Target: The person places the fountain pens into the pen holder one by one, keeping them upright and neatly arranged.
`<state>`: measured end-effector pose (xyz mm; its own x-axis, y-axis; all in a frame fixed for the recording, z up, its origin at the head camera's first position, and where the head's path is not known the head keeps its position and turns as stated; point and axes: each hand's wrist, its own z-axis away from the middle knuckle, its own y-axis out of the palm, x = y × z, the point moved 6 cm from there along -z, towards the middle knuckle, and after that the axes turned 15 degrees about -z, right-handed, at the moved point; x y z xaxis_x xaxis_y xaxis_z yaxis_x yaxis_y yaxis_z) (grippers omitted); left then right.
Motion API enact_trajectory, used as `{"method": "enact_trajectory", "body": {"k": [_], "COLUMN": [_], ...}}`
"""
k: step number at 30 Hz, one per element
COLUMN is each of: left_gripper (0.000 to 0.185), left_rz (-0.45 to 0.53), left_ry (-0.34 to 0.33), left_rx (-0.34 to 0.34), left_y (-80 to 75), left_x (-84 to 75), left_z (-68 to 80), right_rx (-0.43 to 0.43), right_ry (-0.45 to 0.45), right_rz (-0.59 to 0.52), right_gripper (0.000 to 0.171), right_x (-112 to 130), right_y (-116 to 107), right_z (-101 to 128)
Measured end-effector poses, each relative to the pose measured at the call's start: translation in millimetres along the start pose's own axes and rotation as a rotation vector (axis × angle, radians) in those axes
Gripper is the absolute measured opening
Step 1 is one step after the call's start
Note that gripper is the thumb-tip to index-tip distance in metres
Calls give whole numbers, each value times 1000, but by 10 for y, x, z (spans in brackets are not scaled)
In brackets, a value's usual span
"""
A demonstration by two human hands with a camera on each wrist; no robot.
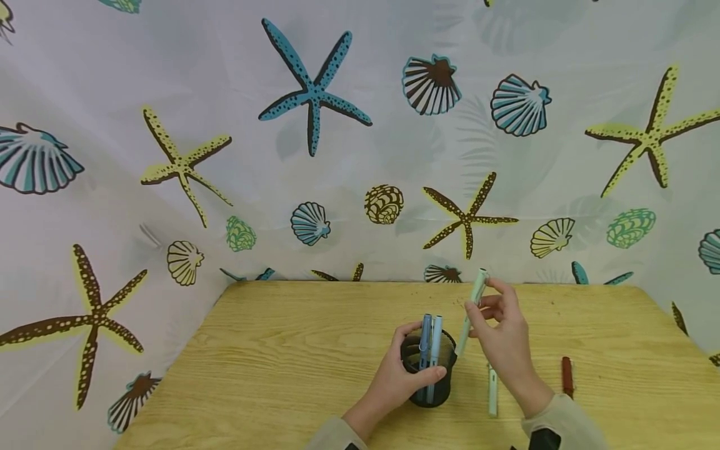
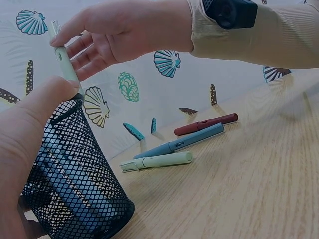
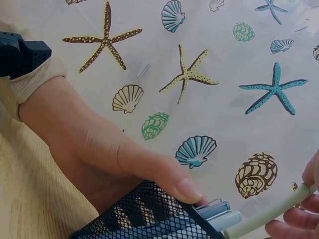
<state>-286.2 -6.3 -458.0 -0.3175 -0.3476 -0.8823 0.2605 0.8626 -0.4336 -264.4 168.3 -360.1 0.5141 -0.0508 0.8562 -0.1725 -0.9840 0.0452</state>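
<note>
My left hand (image 1: pixel 388 378) grips a black mesh pen holder (image 1: pixel 441 389), tilted, with the thumb across its near side. A dark blue pen (image 1: pixel 424 340) and a light blue pen (image 1: pixel 435 340) stand inside it and lean together at the rim. My right hand (image 1: pixel 509 337) pinches a light green pen (image 1: pixel 478 287) between thumb and fingers, held slanted just right of the holder. In the left wrist view the lower end of this green pen (image 2: pixel 64 63) is right at the holder's rim, near the left thumb.
On the wooden table (image 1: pixel 270 356) to the right lie a second light green pen (image 2: pixel 167 159), a blue pen (image 2: pixel 184 143) and a dark red pen (image 2: pixel 207 123), side by side. A white cloth (image 1: pixel 349 175) printed with starfish and shells hangs behind the table and at its sides.
</note>
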Motion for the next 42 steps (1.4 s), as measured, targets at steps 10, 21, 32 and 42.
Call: {"method": "enact_trajectory", "body": {"k": [10, 21, 32, 42], "left_gripper": [69, 69, 70, 70], "left_rz": [10, 16, 2, -3], "left_ry": [-13, -3, -2, -12], "left_rx": [7, 8, 9, 0], "left_y": [25, 12, 10, 11], "left_x": [32, -2, -1, 11], "left_z": [-28, -21, -15, -4], "right_rx": [28, 69, 126, 144], "right_ry": [11, 77, 75, 98], "right_rz": [-27, 68, 186, 194], "right_gripper": [44, 48, 42, 42], "right_x": [-79, -293, -412, -473], "right_y": [89, 131, 177, 145], "right_z": [26, 116, 189, 238]}}
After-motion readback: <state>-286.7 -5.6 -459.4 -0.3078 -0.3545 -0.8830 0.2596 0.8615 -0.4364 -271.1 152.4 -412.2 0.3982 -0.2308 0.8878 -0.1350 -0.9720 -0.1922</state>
